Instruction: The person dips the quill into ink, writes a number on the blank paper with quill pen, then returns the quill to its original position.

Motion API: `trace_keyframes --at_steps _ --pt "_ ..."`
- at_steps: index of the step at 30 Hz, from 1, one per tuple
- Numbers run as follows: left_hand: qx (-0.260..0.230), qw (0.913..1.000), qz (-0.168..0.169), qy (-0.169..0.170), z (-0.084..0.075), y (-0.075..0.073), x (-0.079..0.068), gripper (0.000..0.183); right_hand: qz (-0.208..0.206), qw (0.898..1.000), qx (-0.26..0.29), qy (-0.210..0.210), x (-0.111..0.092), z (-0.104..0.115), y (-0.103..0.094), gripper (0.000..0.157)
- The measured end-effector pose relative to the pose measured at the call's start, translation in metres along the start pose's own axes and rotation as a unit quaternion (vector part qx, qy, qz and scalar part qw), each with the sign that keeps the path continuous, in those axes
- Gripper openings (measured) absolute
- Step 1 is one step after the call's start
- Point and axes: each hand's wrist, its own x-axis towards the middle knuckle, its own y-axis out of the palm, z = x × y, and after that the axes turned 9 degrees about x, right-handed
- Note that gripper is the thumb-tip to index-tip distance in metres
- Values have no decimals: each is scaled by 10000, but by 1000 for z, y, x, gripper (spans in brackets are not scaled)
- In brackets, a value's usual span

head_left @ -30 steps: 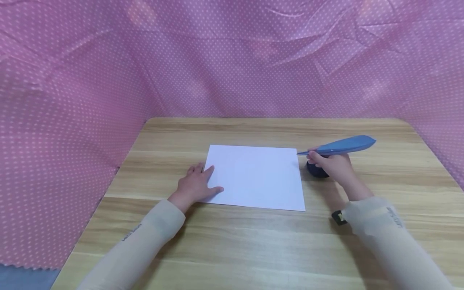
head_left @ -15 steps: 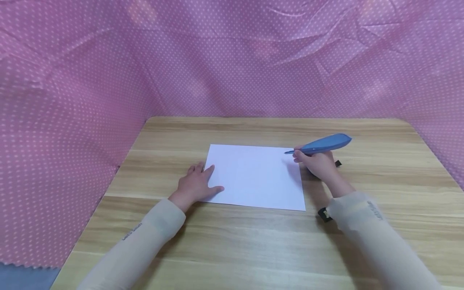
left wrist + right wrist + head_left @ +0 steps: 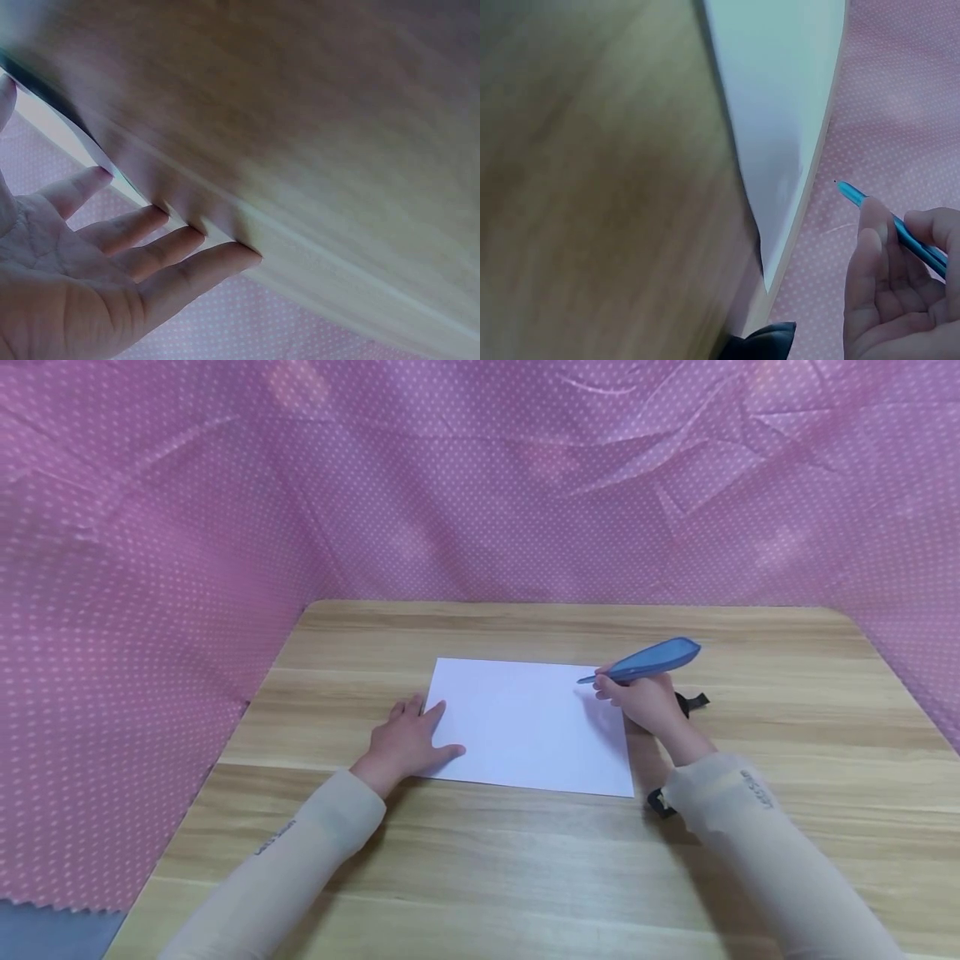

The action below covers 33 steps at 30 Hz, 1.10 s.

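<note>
paper (image 3: 517,727) lies flat on the wooden table (image 3: 480,868), and i take my bearings from it. good work at this step, as i judge it, means pinning the paper firmly at its left edge so it can't slide, and bringing the tip of the blue feather-shaped pen (image 3: 656,659) down lightly with an easy wrist. the pen is over the far right part of the paper, its tip seemingly just clear of the surface. my left hand (image 3: 401,743) is spread wide at the paper's left edge, thumb and forefinger resting on it, the other fingers beside it. my right hand (image 3: 649,702) pinches the pen low, near the tip, between thumb and fingers. just right of the paper sits a dark object (image 3: 683,705), mostly hidden behind that hand, so i can't tell its shape.
</note>
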Motion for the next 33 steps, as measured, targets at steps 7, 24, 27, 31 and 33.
trace_keyframes --at_steps 7,24,27,31,33 --pt "26 10000 -36 24 -1 -1 0 88 53 10000 -7 50 2 -1 1 24" --pt "82 10000 -15 2 -1 0 2 88 130 9989 -284 341 4 -1 8 24" --pt "68 10000 -21 -5 -1 0 1 88 130 9991 -231 332 5 -1 9 24" --pt "22 10000 -16 -8 -1 0 1 88 178 9992 -274 230 6 -1 11 23" --pt "11 10000 -4 -13 -1 0 1 88 227 9991 -306 205 7 -1 12 23"
